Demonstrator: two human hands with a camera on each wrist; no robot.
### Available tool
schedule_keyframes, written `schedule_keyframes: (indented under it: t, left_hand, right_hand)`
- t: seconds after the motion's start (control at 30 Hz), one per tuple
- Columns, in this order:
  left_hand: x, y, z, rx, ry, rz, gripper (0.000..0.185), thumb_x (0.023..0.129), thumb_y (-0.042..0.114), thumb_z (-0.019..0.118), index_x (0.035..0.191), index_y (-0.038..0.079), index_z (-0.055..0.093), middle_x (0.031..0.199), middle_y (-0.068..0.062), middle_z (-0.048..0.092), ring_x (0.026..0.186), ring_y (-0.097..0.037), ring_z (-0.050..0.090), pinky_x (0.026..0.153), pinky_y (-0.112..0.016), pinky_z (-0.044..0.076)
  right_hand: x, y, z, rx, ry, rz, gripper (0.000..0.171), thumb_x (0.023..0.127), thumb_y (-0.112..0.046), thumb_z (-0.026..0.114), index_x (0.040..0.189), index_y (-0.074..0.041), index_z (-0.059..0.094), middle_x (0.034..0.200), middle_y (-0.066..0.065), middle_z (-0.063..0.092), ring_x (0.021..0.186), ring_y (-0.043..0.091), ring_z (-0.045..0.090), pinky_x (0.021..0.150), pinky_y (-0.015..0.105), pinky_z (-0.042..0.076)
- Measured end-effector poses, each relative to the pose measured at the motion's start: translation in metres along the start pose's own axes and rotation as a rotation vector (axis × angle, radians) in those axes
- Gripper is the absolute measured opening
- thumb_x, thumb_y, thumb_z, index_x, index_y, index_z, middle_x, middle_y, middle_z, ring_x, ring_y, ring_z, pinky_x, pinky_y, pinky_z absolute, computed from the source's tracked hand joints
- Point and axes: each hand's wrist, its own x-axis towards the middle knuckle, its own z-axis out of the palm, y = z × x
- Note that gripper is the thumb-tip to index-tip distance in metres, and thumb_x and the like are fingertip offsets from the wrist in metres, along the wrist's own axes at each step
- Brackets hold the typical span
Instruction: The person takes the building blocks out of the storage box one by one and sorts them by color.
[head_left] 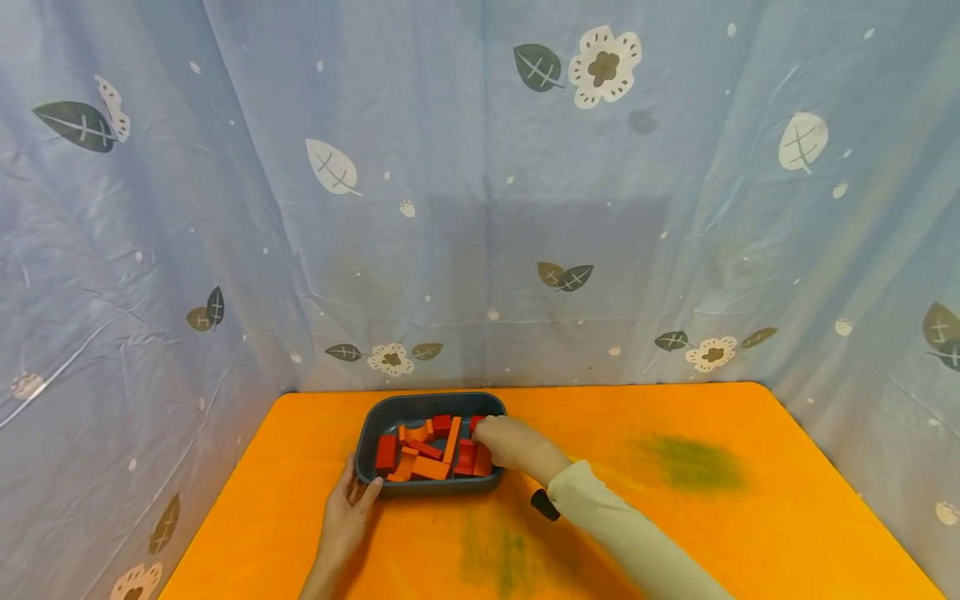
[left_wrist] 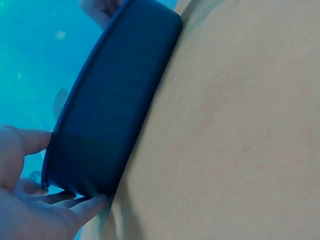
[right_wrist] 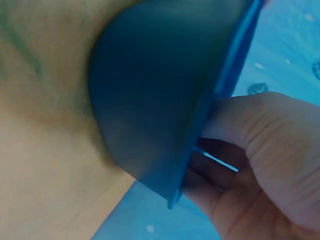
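Observation:
A dark blue-grey tub [head_left: 431, 490] with rounded corners holds several red and orange blocks [head_left: 431, 468]. At its near left corner, my left hand [head_left: 347, 515] grips it, the thumb at the rim and the fingers along the outer wall. My right hand [head_left: 513, 442] reaches over the right rim, its fingers bent down into the tub close to a red block [head_left: 477, 422]. In the right wrist view, the wall of the tub [right_wrist: 150, 95] covers the fingertips of that hand [right_wrist: 260, 160], so I cannot tell what they hold.
The tub stands near the back edge of an orange-covered table [head_left: 600, 417] with dark greenish stains. A blue-grey patterned curtain [head_left: 480, 208] hangs behind it and along both sides. A small black object [head_left: 545, 505] shows beside the right wrist.

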Motion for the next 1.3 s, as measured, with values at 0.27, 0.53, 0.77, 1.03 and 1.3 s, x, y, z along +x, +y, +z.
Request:
schedule_keyframes:
  t: [0.27,0.53,0.77,1.03,1.3]
  left_hand:
    - [0.0,0.001,0.0,0.019,0.003,-0.007,0.074,0.1,0.011,0.056,0.154,-0.007,0.009,0.158,-0.027,0.012,0.144,-0.043,0.02,0.114,-0.048,0.027]
    - [0.0,0.003,0.0,0.009,0.004,0.017,0.072,0.1,0.009,0.056,0.154,-0.006,0.01,0.158,-0.028,0.014,0.143,-0.044,0.02,0.113,-0.05,0.027]
    - [-0.001,0.002,0.0,0.009,0.009,0.012,0.072,0.1,0.009,0.056,0.154,-0.007,0.01,0.157,-0.028,0.014,0.143,-0.045,0.02,0.114,-0.051,0.026]
    - [0.001,0.001,0.002,-0.003,0.016,0.031,0.071,0.1,0.007,0.055,0.154,-0.007,0.012,0.158,-0.027,0.017,0.143,-0.041,0.023,0.112,-0.045,0.029]
    - [-0.002,0.003,0.0,0.007,0.007,0.014,0.074,0.101,0.011,0.055,0.154,-0.006,0.007,0.157,-0.029,0.011,0.143,-0.046,0.019,0.113,-0.052,0.026]
  right_hand:
    - [0.01,0.001,0.01,-0.086,-0.013,0.021,0.015,0.086,-0.001,0.072,0.088,-0.015,0.074,0.087,-0.001,0.069,0.077,0.015,0.062,0.076,0.025,0.056]
    - [0.013,0.004,0.014,-0.122,0.016,-0.026,0.013,0.087,-0.003,0.072,0.086,-0.015,0.075,0.086,0.0,0.07,0.075,0.016,0.063,0.073,0.026,0.056]
    - [0.011,0.007,0.008,-0.075,0.009,-0.067,0.025,0.083,0.004,0.074,0.098,-0.015,0.079,0.097,-0.001,0.073,0.088,0.016,0.068,0.082,0.026,0.056]
    - [0.003,0.016,-0.014,0.085,0.091,-0.169,0.018,0.076,-0.003,0.082,0.094,-0.007,0.078,0.093,0.002,0.074,0.083,0.018,0.067,0.077,0.024,0.056]
    - [-0.008,0.031,-0.033,0.293,0.119,-0.147,0.028,0.078,-0.008,0.082,0.105,-0.003,0.076,0.104,0.007,0.072,0.086,0.019,0.064,0.076,0.024,0.055]
